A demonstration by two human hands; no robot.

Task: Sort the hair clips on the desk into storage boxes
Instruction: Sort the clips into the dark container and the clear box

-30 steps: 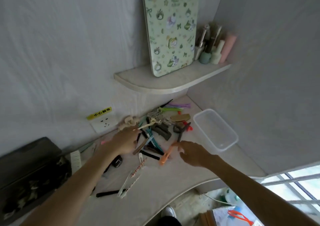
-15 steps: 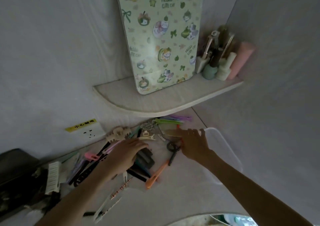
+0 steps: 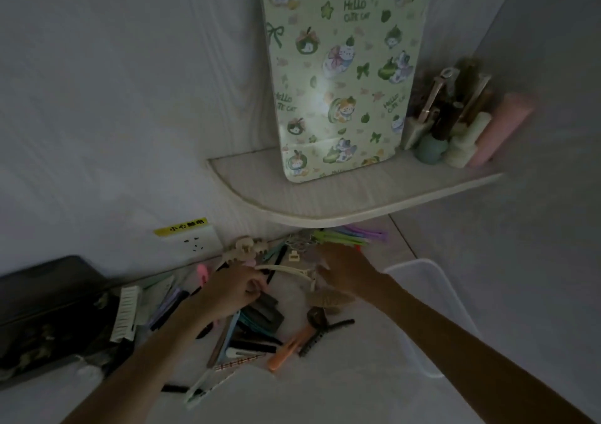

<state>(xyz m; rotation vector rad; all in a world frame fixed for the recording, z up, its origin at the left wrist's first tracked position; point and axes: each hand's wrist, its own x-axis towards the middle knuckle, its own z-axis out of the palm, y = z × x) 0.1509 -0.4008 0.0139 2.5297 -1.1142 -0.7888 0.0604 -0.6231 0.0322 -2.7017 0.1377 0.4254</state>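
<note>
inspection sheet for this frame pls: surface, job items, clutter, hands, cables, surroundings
Surface: pale desk, dimly lit.
Job's things: clips piled mid-desk; orange clip at the near edge; clear box to the right, looks empty.
Clutter: dark case and comb on the left.
Hands: left hand curled on the pile, grip unclear; right hand reaching over the pile, fingers blurred.
Cables: nothing seen.
Surroundings: wall socket; shelf with patterned board and bottles.

A single head-worn wide-angle view looks forward and down, close over the surface (image 3: 341, 388); the corner shelf (image 3: 260, 192) sits straight ahead.
</note>
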